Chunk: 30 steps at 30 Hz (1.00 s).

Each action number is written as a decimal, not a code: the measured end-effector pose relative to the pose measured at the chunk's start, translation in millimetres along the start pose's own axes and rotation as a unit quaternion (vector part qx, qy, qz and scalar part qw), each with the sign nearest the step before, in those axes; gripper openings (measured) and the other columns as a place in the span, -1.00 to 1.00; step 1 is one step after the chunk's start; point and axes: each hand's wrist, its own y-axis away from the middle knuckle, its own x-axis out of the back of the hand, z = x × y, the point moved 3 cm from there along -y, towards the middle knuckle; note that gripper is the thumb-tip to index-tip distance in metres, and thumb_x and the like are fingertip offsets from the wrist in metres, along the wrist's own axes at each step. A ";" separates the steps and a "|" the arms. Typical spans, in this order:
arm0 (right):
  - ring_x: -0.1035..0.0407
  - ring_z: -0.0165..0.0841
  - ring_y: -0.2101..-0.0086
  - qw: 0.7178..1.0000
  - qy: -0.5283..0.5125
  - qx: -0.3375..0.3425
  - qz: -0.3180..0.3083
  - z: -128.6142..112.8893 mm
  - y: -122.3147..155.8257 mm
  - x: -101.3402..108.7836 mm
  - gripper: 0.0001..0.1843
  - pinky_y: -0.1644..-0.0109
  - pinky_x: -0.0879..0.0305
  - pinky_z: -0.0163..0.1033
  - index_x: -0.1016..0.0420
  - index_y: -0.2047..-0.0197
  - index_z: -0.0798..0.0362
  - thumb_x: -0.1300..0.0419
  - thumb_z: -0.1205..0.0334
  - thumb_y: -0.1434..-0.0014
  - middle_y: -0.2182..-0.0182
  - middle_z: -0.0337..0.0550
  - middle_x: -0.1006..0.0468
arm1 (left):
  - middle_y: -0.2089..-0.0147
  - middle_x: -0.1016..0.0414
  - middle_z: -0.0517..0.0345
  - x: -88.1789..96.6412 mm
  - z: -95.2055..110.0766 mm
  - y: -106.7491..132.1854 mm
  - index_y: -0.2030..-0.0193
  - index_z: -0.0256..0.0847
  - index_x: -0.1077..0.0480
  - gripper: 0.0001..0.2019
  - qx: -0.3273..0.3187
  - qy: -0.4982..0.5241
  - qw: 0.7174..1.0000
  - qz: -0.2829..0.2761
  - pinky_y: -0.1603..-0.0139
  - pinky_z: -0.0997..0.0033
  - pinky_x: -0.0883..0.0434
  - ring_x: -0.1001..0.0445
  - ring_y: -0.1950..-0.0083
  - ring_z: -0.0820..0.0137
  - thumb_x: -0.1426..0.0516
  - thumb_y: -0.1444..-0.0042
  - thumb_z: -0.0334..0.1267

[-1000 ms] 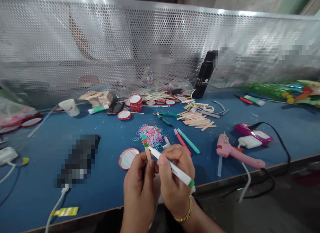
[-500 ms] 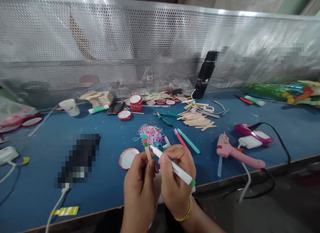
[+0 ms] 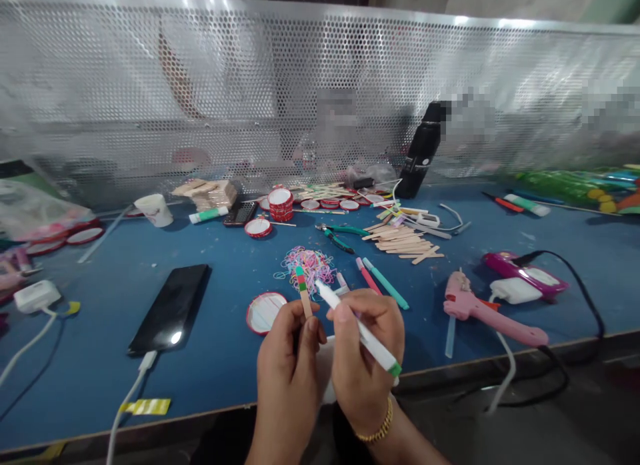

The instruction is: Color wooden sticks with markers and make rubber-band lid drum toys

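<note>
One white cup point(image 3: 154, 210) sits near the back edge of the worktop point(image 3: 225, 358), left of middle. In front of it a black phone point(image 3: 170, 308) lies toward the front edge, its white cable point(image 3: 129, 388) running over that edge. Next I record a red-rimmed lid point(image 3: 267, 312), flat just beside the left hand point(image 3: 286, 362). From my remote post I find this hand's thumb and forefinger pinching the bare lower part of a wooden stick point(image 3: 305, 300), held tip-up by the middle of the front edge and showing a green tip, a red band and a green band. Beyond it lies a heap of coloured loops point(image 3: 320, 268). The right hand point(image 3: 357, 378) grasps a white marker point(image 3: 379, 352) like a pen, its nib near the stick but apparently apart. For clean marking, in my judgement, I would brace one hand against the other, meet the wood squarely, stroke lightly from side to side, and hold the pinch clear of any wet ink. Further right lie a pink pen point(image 3: 369, 276), a teal pen point(image 3: 386, 283), loose sticks point(image 3: 405, 242) and, near the front edge, a pink glue gun point(image 3: 493, 314).
</note>
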 end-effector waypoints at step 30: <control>-0.50 -0.35 0.34 0.998 -0.016 -0.038 -0.051 3.9 -8.6 -8.5 -0.93 0.16 -0.45 -0.16 -0.52 0.11 0.01 -0.26 0.30 -0.33 0.33 -0.22 -0.59 | -0.44 -0.28 -0.49 180.5 -15.3 -88.8 -0.56 -0.46 0.01 -0.09 0.069 -0.648 0.758 -0.021 -0.43 -0.19 -0.16 -0.21 -0.49 -0.27 -0.09 -0.23 0.11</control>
